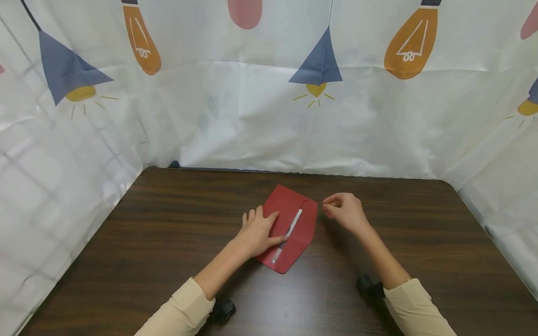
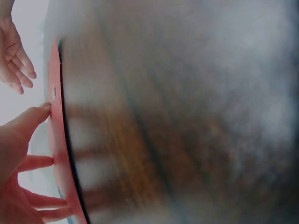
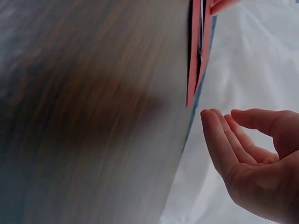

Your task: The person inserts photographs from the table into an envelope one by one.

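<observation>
A red envelope (image 1: pixel 287 198) lies at a slant on the table, its flap spread out to the right. Along its opening shows a whitish strip of paper (image 1: pixel 295 221). My left hand (image 1: pixel 254 234) rests on the envelope with fingers spread, the thumb at the strip. In the left wrist view, the fingertips press on the red envelope (image 2: pixel 57 126). Just right of the flap, my right hand (image 1: pixel 348 213) hovers with loosely bent fingers and nothing in them. The right wrist view has a gap between its thumb and fingers, below the envelope's corner (image 3: pixel 192 88).
The dark wood-grain table (image 1: pixel 176 224) extends around the envelope on every side. A white curtain (image 1: pixel 252 116) with printed lamps and bulbs hangs behind and beside it. Black devices (image 1: pixel 222 310) sit at both wrists, by the beige sleeves (image 1: pixel 185 305).
</observation>
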`<state>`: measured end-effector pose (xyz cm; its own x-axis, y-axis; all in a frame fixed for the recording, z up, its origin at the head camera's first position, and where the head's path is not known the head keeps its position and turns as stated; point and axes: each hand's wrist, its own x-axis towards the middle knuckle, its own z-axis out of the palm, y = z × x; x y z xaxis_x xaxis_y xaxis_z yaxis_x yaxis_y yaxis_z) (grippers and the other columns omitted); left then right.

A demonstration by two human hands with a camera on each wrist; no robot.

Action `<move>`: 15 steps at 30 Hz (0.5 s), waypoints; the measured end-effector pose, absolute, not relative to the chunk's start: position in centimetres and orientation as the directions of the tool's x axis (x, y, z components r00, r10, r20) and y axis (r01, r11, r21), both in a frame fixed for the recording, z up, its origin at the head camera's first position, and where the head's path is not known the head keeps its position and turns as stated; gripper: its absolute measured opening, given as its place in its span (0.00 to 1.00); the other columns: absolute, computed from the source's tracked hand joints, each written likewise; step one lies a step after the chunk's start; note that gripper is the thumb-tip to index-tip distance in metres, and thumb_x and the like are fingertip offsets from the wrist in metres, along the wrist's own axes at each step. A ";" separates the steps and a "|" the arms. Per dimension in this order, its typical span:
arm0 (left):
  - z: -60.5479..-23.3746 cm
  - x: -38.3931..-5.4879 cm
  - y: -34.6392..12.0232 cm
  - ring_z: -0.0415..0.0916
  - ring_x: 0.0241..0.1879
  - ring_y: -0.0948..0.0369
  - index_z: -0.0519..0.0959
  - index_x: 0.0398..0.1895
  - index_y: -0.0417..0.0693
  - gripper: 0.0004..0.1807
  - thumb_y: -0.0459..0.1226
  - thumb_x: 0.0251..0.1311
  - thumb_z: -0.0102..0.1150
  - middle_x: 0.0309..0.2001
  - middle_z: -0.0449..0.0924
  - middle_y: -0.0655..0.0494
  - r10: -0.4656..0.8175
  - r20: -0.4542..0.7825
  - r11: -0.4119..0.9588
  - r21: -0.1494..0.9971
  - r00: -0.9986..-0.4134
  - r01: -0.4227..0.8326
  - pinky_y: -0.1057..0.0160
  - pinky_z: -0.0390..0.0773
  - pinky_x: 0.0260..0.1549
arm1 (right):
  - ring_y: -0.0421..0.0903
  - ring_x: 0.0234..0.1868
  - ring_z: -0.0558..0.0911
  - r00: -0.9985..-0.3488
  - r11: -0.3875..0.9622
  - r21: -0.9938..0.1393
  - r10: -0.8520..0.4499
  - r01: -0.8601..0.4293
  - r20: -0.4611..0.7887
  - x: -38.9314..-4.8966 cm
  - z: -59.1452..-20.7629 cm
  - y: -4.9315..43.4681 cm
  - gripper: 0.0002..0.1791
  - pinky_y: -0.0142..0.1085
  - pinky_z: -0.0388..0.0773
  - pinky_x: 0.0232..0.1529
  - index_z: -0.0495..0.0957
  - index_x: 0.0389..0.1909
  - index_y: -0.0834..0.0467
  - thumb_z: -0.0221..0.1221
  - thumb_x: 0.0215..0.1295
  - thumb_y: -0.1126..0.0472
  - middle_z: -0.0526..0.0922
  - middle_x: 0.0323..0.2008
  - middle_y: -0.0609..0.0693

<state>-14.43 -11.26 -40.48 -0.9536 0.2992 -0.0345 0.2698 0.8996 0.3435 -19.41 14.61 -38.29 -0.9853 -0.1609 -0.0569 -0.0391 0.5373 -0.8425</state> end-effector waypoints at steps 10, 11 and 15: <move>-40.3 -14.1 -11.5 0.68 0.62 0.37 0.74 0.74 0.43 0.43 0.62 0.66 0.66 0.62 0.73 0.31 0.302 -0.029 0.917 0.281 -0.953 0.282 0.29 0.60 0.70 | 0.56 0.43 0.89 -0.988 0.655 -0.747 -0.155 -0.113 0.014 -18.8 -38.3 15.4 0.12 0.44 0.86 0.42 0.85 0.50 0.70 0.61 0.74 0.66 0.90 0.44 0.64; -40.2 -14.1 -11.6 0.67 0.64 0.36 0.73 0.75 0.44 0.43 0.61 0.66 0.65 0.64 0.72 0.30 0.303 -0.025 0.915 0.287 -0.953 0.284 0.29 0.60 0.71 | 0.58 0.45 0.89 -0.987 0.666 -0.735 -0.160 -0.128 0.027 -18.7 -38.3 15.5 0.12 0.47 0.86 0.44 0.85 0.50 0.70 0.60 0.74 0.66 0.90 0.44 0.64; -39.8 -14.2 -12.2 0.65 0.71 0.36 0.70 0.77 0.45 0.41 0.60 0.70 0.61 0.75 0.66 0.33 0.310 -0.011 0.907 0.304 -0.951 0.292 0.29 0.57 0.73 | 0.64 0.51 0.87 -0.979 0.701 -0.687 -0.187 -0.190 0.080 -18.2 -38.4 15.8 0.14 0.56 0.84 0.51 0.83 0.53 0.71 0.60 0.75 0.65 0.88 0.49 0.66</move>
